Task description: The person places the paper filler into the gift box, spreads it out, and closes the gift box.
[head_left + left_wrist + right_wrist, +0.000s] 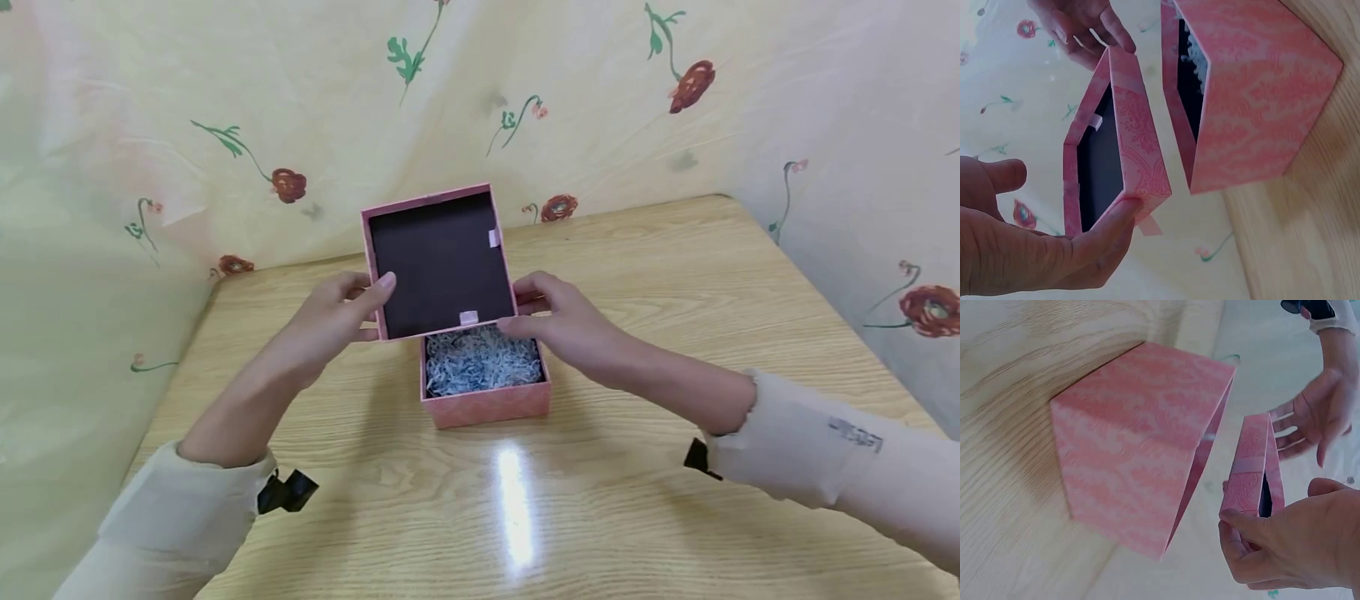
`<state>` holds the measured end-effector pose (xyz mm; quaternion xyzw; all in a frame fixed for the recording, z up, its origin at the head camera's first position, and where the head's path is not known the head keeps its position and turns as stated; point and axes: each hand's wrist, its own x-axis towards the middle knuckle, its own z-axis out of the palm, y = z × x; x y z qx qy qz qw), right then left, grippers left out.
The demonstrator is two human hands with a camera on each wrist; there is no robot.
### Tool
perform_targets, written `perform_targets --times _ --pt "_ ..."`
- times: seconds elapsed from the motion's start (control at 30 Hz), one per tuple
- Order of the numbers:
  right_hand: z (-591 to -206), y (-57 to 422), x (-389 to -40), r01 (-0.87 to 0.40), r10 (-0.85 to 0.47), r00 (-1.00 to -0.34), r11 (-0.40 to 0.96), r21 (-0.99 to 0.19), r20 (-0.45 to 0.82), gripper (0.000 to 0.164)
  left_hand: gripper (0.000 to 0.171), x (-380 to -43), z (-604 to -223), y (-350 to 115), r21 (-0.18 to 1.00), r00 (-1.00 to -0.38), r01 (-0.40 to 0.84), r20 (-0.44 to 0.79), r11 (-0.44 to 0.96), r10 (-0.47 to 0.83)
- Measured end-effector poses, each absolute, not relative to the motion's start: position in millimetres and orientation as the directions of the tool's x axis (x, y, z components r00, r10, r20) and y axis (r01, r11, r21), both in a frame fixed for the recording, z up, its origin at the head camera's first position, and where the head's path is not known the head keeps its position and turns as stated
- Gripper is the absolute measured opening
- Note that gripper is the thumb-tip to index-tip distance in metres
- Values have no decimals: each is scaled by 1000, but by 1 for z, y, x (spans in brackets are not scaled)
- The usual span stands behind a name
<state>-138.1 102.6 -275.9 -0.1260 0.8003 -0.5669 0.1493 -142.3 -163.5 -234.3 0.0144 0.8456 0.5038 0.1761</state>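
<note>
A pink patterned box lid [442, 267] is held tilted above the open box, its black inside facing the head camera. My right hand [558, 325] pinches its lower right corner between thumb and fingers. At the lid's left edge, my left hand [330, 321] supports it with extended fingers; the left wrist and right wrist views show that thumb spread away from the lid. Below stands the matching pink box [491, 407] on the table, filled with pale shredded paper [483, 362]. Two pale ribbon tabs show inside the lid, one a small tab [468, 318] along its lower edge.
The wooden table [360, 517] carries the box near its middle. A floral curtain [315, 100] hangs behind the table and along both sides. Black straps show at both sleeve cuffs.
</note>
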Motion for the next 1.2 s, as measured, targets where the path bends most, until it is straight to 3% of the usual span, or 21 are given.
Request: perform_targets --times 0.33,0.6,0.87,1.2 --pt "-273 121 -134 -28 -336 -936 376 -926 -108 40 68 -139 -239 -148 881 -935 -128 -261 455 241" --pt "-272 127 -137 -19 -323 -941 357 -934 -105 34 64 -137 -243 -142 920 -953 -143 -228 365 200" --pt "-266 127 -146 61 -320 -942 132 -989 -101 27 56 -139 -244 -138 960 -978 -138 -171 242 120" --pt "-272 124 -155 61 -277 -959 -9 -998 -56 34 46 -141 -249 -132 994 -994 -86 -90 65 64"
